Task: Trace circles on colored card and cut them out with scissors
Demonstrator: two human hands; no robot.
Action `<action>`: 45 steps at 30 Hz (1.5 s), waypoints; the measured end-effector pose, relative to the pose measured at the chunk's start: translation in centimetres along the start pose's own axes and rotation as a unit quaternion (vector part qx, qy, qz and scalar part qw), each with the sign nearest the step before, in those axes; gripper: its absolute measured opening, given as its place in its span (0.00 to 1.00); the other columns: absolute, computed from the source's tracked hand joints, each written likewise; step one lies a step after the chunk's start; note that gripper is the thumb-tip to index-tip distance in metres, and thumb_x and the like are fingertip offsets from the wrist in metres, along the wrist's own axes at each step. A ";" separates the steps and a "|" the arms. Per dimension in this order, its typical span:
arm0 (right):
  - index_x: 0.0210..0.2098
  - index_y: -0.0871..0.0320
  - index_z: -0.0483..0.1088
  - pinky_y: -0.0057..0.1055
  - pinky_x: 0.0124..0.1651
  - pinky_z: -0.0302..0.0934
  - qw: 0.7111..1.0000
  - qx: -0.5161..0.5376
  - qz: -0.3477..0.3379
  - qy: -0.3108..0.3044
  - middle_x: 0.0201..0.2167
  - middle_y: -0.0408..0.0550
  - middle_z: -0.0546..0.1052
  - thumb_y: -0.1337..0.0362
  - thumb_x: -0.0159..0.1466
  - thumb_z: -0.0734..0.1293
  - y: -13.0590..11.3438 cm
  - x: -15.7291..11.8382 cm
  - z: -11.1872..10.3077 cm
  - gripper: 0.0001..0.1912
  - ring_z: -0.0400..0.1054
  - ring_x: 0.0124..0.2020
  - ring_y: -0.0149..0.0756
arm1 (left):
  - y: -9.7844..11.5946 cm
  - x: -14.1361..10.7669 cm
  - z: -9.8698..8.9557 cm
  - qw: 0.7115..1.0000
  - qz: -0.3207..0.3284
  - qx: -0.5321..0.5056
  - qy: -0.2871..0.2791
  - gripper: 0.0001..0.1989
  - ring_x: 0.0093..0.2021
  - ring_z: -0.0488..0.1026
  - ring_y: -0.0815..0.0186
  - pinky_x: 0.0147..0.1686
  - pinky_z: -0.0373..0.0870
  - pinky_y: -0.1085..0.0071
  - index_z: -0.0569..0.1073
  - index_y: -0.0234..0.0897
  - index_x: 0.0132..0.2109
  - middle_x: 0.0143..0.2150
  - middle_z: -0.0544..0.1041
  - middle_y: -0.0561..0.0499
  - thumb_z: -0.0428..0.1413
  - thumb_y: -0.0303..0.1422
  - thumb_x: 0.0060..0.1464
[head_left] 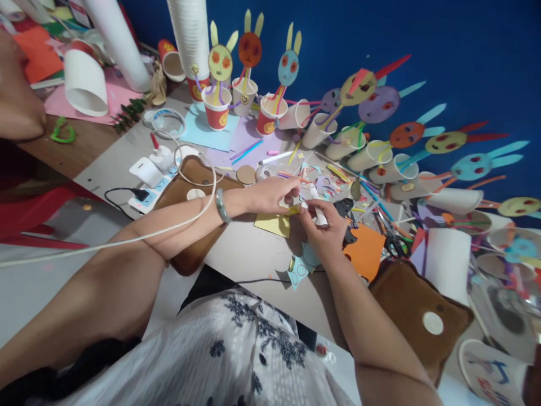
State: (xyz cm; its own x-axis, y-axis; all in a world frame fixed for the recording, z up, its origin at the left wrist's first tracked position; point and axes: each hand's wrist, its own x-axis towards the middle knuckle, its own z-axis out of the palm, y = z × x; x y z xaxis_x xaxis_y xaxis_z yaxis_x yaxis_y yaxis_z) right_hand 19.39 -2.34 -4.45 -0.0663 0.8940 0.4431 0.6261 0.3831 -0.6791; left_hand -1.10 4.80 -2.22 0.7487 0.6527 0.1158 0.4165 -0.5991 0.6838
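- Blue wall (pixel 422 34), plain, beyond L hand (pixel 270 194) & R hand (pixel 327 228).
- Grey tabletop (pixel 236 248) under & around both.
- Brown wood-look tabletop (pixel 51 155), far L of L hand.
- Red chair or stool (pixel 29 208), can't tell which, L of L hand, lower than tabletops.
- Pale floor (pixel 25 293), also L, lower.
- Soft shadow (pixel 326 307) on grey top nr R hand.

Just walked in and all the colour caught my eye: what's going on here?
A person in a pale, flowered garment works at a cluttered grey table. The right hand holds a small white cylindrical tube; the left hand is close beside it, over a yellow paper sheet, its grip unclear. Beyond them, near a blue wall, are paper cups, several holding coloured paper faces with long ears.
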 end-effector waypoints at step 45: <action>0.41 0.52 0.76 0.38 0.39 0.74 0.998 -0.011 -0.048 -0.030 0.36 0.47 0.83 0.61 0.61 0.74 0.8 -1.0 -1.3 0.09 0.78 0.33 0.39 | -0.4 -0.5 0.4 0.983 -0.045 0.127 -0.121 0.14 0.45 0.73 0.57 0.41 0.62 0.65 0.74 0.36 0.46 0.50 0.76 0.43 0.62 0.35 0.54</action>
State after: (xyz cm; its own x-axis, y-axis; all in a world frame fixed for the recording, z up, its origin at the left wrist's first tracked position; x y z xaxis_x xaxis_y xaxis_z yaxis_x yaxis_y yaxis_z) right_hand 20.98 -3.25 -4.69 -0.1734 0.8660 0.4690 0.6314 0.4632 -0.6219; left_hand -1.48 4.52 -2.86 0.7912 0.5969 -0.1331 0.5790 -0.6611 0.4772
